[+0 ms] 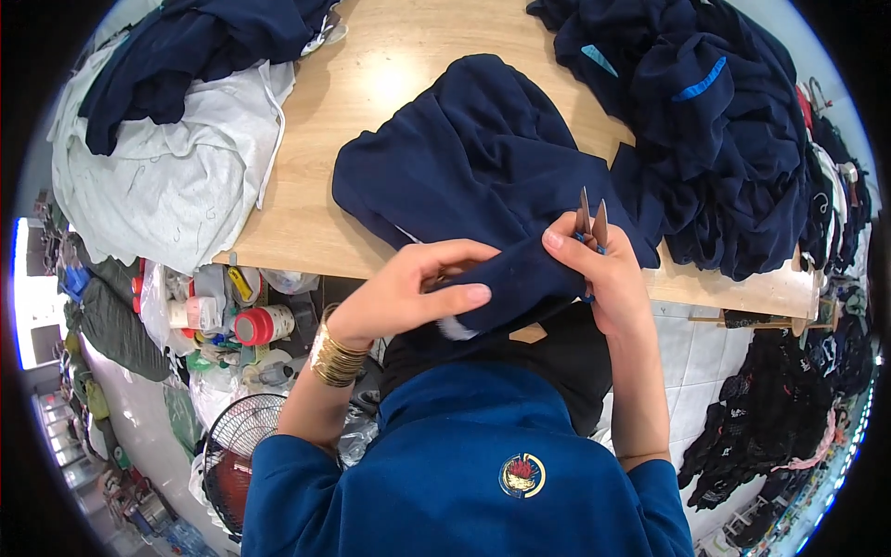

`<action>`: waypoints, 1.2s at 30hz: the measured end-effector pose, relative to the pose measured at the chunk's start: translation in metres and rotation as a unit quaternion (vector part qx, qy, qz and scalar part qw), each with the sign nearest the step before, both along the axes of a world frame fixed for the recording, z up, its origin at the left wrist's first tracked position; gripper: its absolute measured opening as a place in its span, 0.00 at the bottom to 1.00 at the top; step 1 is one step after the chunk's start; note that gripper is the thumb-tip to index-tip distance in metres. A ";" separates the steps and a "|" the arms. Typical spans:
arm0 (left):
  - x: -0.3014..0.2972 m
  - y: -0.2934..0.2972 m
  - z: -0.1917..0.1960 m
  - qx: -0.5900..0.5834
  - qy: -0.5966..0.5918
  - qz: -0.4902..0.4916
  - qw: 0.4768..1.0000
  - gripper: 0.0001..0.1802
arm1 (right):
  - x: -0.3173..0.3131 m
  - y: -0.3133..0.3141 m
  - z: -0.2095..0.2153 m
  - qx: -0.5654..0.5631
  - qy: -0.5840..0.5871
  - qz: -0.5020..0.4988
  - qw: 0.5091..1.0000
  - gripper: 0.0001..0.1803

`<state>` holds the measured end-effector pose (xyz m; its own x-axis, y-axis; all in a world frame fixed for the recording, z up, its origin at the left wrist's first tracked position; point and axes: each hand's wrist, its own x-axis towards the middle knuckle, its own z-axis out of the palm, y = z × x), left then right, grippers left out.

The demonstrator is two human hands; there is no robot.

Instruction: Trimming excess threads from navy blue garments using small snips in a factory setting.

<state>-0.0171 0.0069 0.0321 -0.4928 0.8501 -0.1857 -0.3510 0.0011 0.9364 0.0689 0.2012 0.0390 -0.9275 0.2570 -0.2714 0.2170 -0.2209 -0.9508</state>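
Note:
A dark navy garment (473,158) lies spread on the wooden table (371,74) and hangs over its near edge. My left hand (418,288) pinches a fold of that garment at the table edge; gold bangles ring its wrist. My right hand (599,274) holds the same fold and grips small metal thread snips (591,218), blades pointing up and slightly apart. Both hands sit close together over the cloth, just above my blue collar.
A heap of navy garments (715,130) fills the table's right side. A pale grey cloth pile (176,176) with more navy pieces covers the left. Below the table's left stand bottles and bags (232,320) and a fan (237,455). Dark clothes (780,408) lie on the floor right.

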 end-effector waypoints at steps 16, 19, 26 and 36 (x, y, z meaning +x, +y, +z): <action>0.013 0.011 -0.004 -0.009 -0.045 0.064 0.997 0.08 | 0.034 -0.003 0.006 0.482 0.127 -0.026 0.866 0.18; 0.015 0.012 0.000 -0.002 -0.046 0.079 0.996 0.07 | 0.042 -0.004 0.005 0.552 0.128 0.013 0.824 0.16; 0.019 0.017 0.002 0.008 -0.036 0.089 0.995 0.07 | 0.043 -0.009 0.006 0.593 0.139 0.010 0.793 0.15; 0.020 0.017 -0.002 0.010 0.001 0.081 0.997 0.07 | 0.041 -0.011 0.008 0.620 0.146 0.014 0.770 0.14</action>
<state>0.0033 0.0243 0.0302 -0.6248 0.7626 -0.1676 -0.3428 -0.0751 0.9364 0.1103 0.1905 0.0467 -0.9125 0.1285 0.3885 -0.0590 0.8982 -0.4355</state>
